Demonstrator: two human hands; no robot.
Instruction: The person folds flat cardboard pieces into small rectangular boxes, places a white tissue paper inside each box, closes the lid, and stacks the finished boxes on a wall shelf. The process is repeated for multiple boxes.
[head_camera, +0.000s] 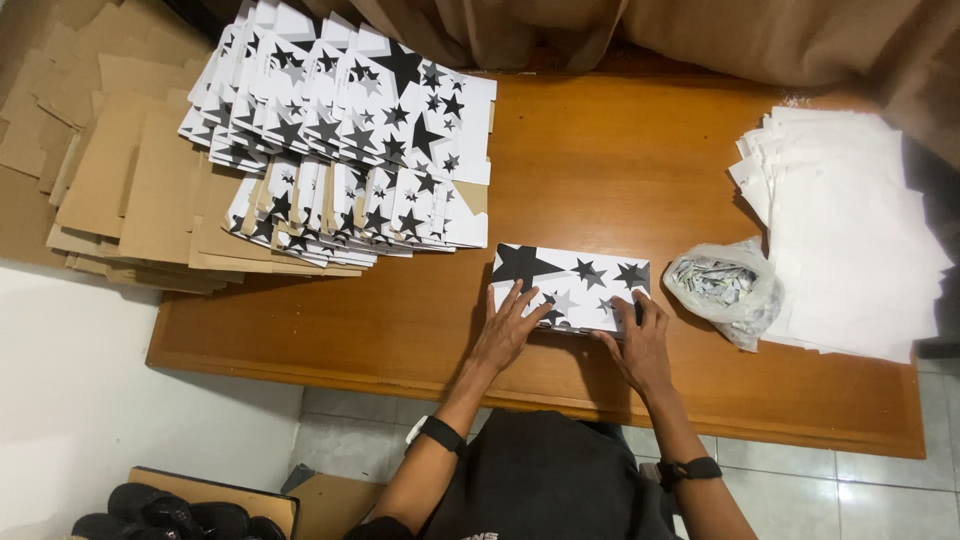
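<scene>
Head view: both hands, left (508, 330) and right (640, 340), partly cover star-printed box (570, 280), grip unclear.

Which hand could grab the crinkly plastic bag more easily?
Probably the right hand. It rests on the right end of the star-printed box, and the plastic bag lies just beyond that end. The left hand is on the box's other side, so it would have to cross over.

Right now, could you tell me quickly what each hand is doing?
Left hand: open, fingers spread flat on the star-printed box.
Right hand: open, resting on the box's right end.
</scene>
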